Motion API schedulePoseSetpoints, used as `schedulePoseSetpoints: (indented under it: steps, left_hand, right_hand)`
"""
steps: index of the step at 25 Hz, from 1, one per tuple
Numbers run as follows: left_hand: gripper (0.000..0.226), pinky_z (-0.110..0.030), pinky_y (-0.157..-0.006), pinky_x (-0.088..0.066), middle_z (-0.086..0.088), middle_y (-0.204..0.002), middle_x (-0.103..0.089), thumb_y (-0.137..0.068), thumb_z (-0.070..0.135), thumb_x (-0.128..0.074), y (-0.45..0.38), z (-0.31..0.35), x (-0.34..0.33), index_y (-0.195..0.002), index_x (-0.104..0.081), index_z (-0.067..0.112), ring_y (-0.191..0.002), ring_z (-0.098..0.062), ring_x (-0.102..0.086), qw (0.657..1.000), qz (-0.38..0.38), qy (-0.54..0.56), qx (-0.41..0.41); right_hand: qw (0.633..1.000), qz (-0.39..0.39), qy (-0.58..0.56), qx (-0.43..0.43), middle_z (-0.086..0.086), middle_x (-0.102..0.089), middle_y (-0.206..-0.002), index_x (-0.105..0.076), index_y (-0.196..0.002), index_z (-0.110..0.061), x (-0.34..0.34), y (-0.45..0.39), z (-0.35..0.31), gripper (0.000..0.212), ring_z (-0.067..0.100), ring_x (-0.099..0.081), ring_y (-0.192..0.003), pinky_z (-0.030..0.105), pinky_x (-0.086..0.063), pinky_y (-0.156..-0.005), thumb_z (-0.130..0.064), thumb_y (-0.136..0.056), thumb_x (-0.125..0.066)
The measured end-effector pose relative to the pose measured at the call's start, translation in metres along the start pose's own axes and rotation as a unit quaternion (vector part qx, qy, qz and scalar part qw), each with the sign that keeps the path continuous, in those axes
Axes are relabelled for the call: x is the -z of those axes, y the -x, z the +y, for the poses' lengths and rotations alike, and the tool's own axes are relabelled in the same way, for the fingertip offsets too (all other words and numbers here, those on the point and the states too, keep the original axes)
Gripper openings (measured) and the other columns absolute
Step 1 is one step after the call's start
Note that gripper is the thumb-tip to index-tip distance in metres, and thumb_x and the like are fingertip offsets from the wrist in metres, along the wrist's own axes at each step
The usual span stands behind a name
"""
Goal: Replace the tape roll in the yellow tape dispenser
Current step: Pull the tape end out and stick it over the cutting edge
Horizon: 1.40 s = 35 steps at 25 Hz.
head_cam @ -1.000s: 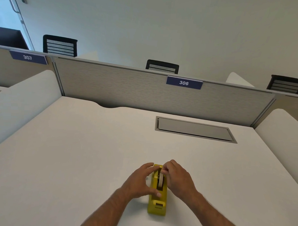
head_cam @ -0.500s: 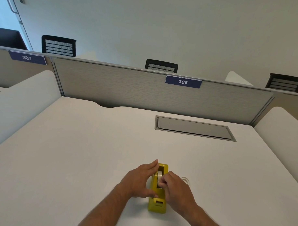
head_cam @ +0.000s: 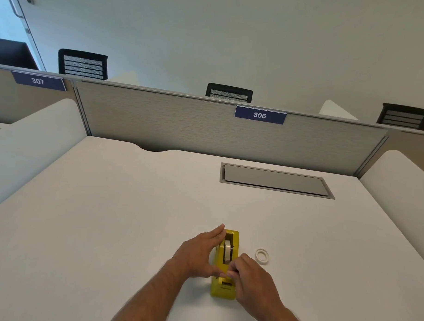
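The yellow tape dispenser (head_cam: 225, 287) stands on the white desk (head_cam: 107, 228), lengthwise toward me, with a tape roll (head_cam: 227, 251) seated upright in its slot. My left hand (head_cam: 198, 254) presses flat against the dispenser's left side, thumb near the cutter end. My right hand (head_cam: 252, 279) is at the near end of the dispenser, fingertips pinched together just above the cutter, apparently on the tape's free end. A second, clear tape roll (head_cam: 262, 256) lies flat on the desk to the right of the dispenser.
A grey cable hatch (head_cam: 275, 180) is set in the desk behind. A grey partition (head_cam: 159, 120) with a 306 label closes the back; white side panels (head_cam: 402, 181) flank the desk. Chair backs show beyond.
My right hand moved from the top of the roll toward me, down to the cutter end. This uncovered the loose roll lying on the desk at the right. The left hand stayed on the dispenser.
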State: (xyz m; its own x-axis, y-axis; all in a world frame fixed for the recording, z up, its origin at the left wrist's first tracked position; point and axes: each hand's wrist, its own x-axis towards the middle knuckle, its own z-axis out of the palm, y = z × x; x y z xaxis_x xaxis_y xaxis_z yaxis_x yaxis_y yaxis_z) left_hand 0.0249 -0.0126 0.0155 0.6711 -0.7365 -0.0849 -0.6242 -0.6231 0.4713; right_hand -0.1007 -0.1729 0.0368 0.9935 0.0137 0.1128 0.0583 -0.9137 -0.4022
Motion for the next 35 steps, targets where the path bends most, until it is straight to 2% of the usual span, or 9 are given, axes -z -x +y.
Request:
schedulePoseSetpoints:
  steps: [3,7,10,14,17,20,29,35]
  left_hand:
    - [0.113,-0.038,-0.116,-0.034,0.031,-0.159,0.009,-0.071,0.065,-0.074,-0.001,0.0,-0.001,-0.155,-0.003,0.038,-0.15,-0.008,-0.02,1.0,-0.001,-0.002,0.003]
    - [0.114,-0.039,-0.116,-0.034,0.028,-0.162,0.006,-0.071,0.065,-0.075,-0.001,0.001,0.0,-0.155,-0.004,0.037,-0.149,-0.009,-0.021,1.0,-0.005,-0.003,0.003]
    - [0.114,-0.039,-0.116,-0.035,0.028,-0.162,0.005,-0.07,0.065,-0.075,-0.001,0.002,0.001,-0.155,-0.004,0.037,-0.149,-0.01,-0.022,1.0,-0.007,-0.003,0.005]
    - [0.115,-0.039,-0.116,-0.035,0.028,-0.162,0.005,-0.07,0.065,-0.076,-0.001,0.001,0.0,-0.155,-0.004,0.038,-0.149,-0.01,-0.023,1.0,-0.008,-0.001,0.008]
    - [0.115,-0.038,-0.116,-0.035,0.032,-0.159,0.008,-0.069,0.066,-0.075,-0.002,0.0,-0.001,-0.155,-0.005,0.038,-0.149,-0.01,-0.024,1.0,-0.007,0.001,0.006]
    - [0.116,-0.038,-0.115,-0.035,0.038,-0.151,0.012,-0.067,0.068,-0.075,-0.003,-0.003,-0.002,-0.155,-0.004,0.04,-0.148,-0.009,-0.025,1.0,-0.005,0.008,0.004]
    - [0.119,-0.037,-0.115,-0.034,0.049,-0.14,0.021,-0.063,0.072,-0.074,-0.004,-0.008,-0.008,-0.153,-0.001,0.043,-0.148,-0.008,-0.025,1.0,-0.006,0.025,0.005]
    - [0.117,-0.036,-0.116,-0.032,0.042,-0.148,0.016,-0.066,0.069,-0.074,-0.003,-0.009,-0.009,-0.153,0.0,0.042,-0.149,-0.009,-0.022,0.999,-0.003,0.031,-0.004]
  right_hand:
    - [1.0,-0.002,0.002,-0.01,-0.017,-0.046,-0.094,-0.055,-0.101,-0.03,-0.005,0.008,0.001,0.014,0.007,-0.048,-0.081,0.011,-0.037,-0.062,-0.04,-0.1,-0.045]
    - [1.0,0.017,0.003,-0.005,-0.012,-0.056,-0.099,-0.056,-0.1,-0.03,-0.011,0.02,0.002,0.016,0.008,-0.051,-0.085,0.018,-0.046,-0.07,-0.042,-0.099,-0.046]
    - [0.999,0.038,0.005,0.005,-0.01,-0.059,-0.099,-0.059,-0.1,-0.029,-0.015,0.026,0.001,0.017,0.005,-0.047,-0.08,0.013,-0.041,-0.067,-0.041,-0.098,-0.048]
    - [0.998,0.052,0.007,0.016,-0.007,-0.062,-0.096,-0.063,-0.098,-0.026,-0.017,0.029,-0.003,0.017,0.006,-0.053,-0.08,0.015,-0.045,-0.065,-0.038,-0.096,-0.052]
    - [0.998,0.049,0.027,0.027,-0.007,-0.064,-0.08,-0.066,-0.085,-0.025,-0.015,0.03,-0.007,0.008,0.006,-0.059,-0.067,0.014,-0.045,-0.052,-0.03,-0.085,-0.072]
    - [0.997,0.059,0.038,0.039,-0.01,-0.062,-0.07,-0.066,-0.075,-0.027,-0.012,0.03,-0.007,0.019,0.004,-0.057,-0.057,0.011,-0.042,-0.044,-0.026,-0.072,-0.085]
    - [0.974,0.109,0.12,0.159,-0.004,-0.065,-0.061,-0.077,-0.075,-0.023,-0.016,0.036,0.002,0.022,0.012,-0.055,-0.047,0.017,-0.045,-0.04,-0.034,-0.062,-0.091]
    - [0.979,0.098,0.098,0.152,-0.008,-0.065,-0.064,-0.075,-0.076,-0.028,-0.017,0.04,0.004,0.019,0.008,-0.056,-0.05,0.015,-0.047,-0.044,-0.038,-0.066,-0.088]
